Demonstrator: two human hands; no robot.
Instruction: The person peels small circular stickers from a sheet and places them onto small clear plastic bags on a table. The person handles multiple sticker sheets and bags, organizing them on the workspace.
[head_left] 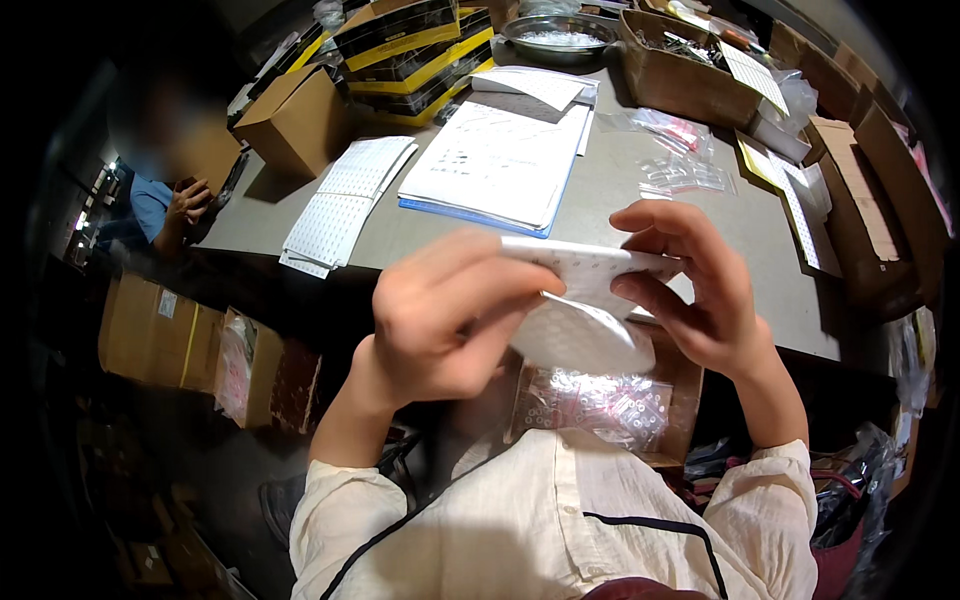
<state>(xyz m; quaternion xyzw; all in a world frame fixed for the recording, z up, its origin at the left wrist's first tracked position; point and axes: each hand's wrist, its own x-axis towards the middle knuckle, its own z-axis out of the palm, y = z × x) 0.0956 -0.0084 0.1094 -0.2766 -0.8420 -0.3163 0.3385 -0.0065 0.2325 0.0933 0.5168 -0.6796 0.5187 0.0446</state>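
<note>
Sheet of matte white paper with rows of small grey marks (590,268), held above an open brown cardboard box (686,392) of glossy clear plastic bags (590,398); upper edge near straight, lower flap bowed. Bare left hand (445,315) clamped on its left end; bare right hand (705,290) pinching the right.

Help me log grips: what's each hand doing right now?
Left hand: closed, holding the white sheet's left end.
Right hand: holding its right end between thumb and fingers.

Grey table (605,180) with blue folder (470,217), printed sheets (345,200), cartons (300,125), 1 bowl (560,54), probably metal
</note>
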